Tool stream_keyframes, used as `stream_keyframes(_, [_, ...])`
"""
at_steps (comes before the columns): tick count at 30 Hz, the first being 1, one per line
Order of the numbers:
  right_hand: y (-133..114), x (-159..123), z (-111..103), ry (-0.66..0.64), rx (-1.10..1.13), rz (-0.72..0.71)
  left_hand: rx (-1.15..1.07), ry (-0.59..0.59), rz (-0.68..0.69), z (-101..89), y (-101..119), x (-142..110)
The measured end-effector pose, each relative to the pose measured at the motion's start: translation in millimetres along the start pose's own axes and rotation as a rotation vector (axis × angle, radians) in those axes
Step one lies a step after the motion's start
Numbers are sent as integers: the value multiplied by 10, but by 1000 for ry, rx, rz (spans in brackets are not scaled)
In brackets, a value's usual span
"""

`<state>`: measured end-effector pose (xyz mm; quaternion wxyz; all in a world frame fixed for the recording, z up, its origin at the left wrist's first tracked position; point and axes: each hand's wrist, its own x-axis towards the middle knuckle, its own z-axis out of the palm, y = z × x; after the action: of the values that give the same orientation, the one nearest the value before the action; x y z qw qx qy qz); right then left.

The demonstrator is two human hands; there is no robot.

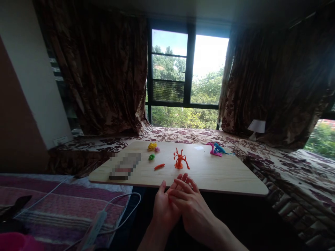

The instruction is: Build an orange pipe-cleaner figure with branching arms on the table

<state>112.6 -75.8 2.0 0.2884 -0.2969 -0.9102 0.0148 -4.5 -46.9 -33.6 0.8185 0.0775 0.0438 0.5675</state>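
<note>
Just off the near edge of the board, my left hand (165, 205) is turned palm up with its thumb and fingers stretched out. My right hand (195, 207) lies across that palm, fingers extended and slightly apart. Whatever may be between the two palms is hidden. Straight ahead of my fingertips stands an orange clay figure (179, 161) with several thin curling arms on a flat base. To its left lies a short orange clay roll (159, 166), apart from both hands. Small lumps of green clay (151, 157), yellow clay (152, 145) and pink clay (157, 149) sit farther back.
The pale wooden tabletop (214, 177) carries a blurred-out flat object (125, 166) at left. A magenta piece (215, 150) and a blue piece (221, 149) lie at the back right. A power strip with a white cable (95, 223) rests on the striped bedding (52, 209).
</note>
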Motion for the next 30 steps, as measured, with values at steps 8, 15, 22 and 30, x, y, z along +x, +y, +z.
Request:
stream_keyframes(8, [-190,-108,-4,-82,-6,-50,37,-62,107,-95,6,28])
stream_keyframes(15, [-189,-113,80,-46,-72,-26,44,-78,100,-62,20,58])
stream_keyframes(22, [-217,-96,53,-12,-59,-12,45,-106,103,-60,68,38])
stream_keyframes(30, [-226,-120,74,-29,-64,-74,50,-94,109,-59,93,38])
